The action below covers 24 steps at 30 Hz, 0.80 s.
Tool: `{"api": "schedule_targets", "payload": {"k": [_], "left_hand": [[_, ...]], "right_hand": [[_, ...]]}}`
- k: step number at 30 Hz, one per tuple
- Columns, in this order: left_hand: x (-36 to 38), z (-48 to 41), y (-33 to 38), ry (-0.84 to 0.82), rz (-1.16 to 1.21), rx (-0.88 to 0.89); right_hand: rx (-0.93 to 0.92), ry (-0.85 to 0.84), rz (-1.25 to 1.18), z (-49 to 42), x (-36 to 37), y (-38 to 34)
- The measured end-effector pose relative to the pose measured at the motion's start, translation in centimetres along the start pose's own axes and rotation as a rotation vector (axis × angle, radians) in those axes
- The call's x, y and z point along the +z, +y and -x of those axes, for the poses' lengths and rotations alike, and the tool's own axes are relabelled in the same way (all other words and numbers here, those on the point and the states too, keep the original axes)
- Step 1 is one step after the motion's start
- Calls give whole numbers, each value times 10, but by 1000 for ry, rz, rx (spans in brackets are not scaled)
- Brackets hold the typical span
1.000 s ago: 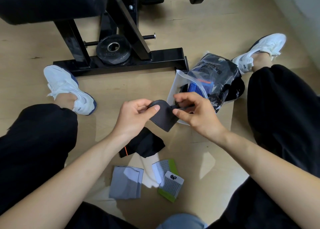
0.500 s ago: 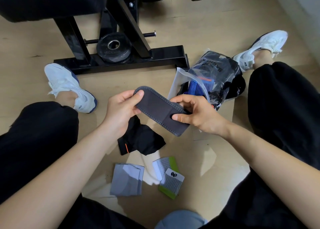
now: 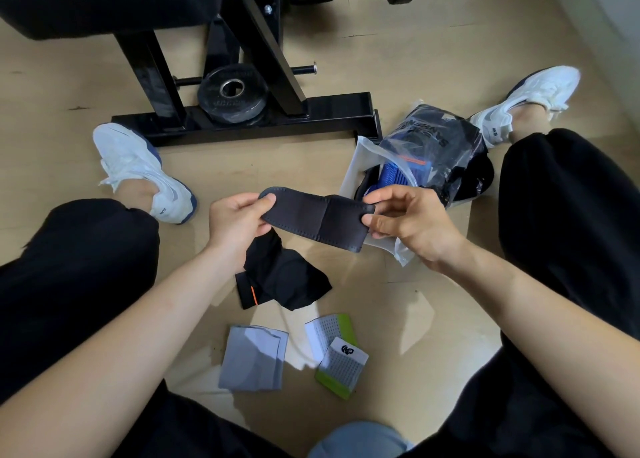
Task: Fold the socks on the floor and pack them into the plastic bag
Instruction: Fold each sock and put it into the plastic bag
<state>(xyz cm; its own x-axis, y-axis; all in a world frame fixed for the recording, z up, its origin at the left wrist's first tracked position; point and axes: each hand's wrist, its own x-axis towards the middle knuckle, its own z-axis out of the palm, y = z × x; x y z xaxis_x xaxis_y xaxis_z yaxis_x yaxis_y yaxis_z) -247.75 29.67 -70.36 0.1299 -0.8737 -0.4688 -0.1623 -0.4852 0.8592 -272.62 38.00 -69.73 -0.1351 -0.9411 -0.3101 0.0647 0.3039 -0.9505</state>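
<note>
Plainly, the fingers [image 3: 267,199] of the left hand [image 3: 239,222] and right hand [image 3: 412,227] each pinch one end of the dark grey sock [image 3: 311,220], pulling it flat for folding, I'd guess; it hangs taut between them above the floor [image 3: 398,302], just before the open mouth of the plastic bag [image 3: 360,167].
</note>
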Motion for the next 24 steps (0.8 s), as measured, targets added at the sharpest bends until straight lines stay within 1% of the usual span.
{"api": "schedule_targets", "payload": {"k": [2,5,7,10,14,19,24], "left_hand": [[2,2,-1,-2,-93,118],[6,6,-3,8,-314,415],[10,13,-4,2,-438,545],[17,25,-5,-43,-487,590],[24,33,-8,-135,-474,552],[32,44,-9,-259,-409,527],[34,48,-15,-337,-456,618]], "right_hand": [[9,43,6,-1,2,1],[27,101,-12,-2,6,2],[26,126,-25,-1,10,2],[46,115,-46,2,16,3],[76,79,-93,6,24,6],[30,56,-133,10,32,4],[56,47,-288,11,35,7]]}}
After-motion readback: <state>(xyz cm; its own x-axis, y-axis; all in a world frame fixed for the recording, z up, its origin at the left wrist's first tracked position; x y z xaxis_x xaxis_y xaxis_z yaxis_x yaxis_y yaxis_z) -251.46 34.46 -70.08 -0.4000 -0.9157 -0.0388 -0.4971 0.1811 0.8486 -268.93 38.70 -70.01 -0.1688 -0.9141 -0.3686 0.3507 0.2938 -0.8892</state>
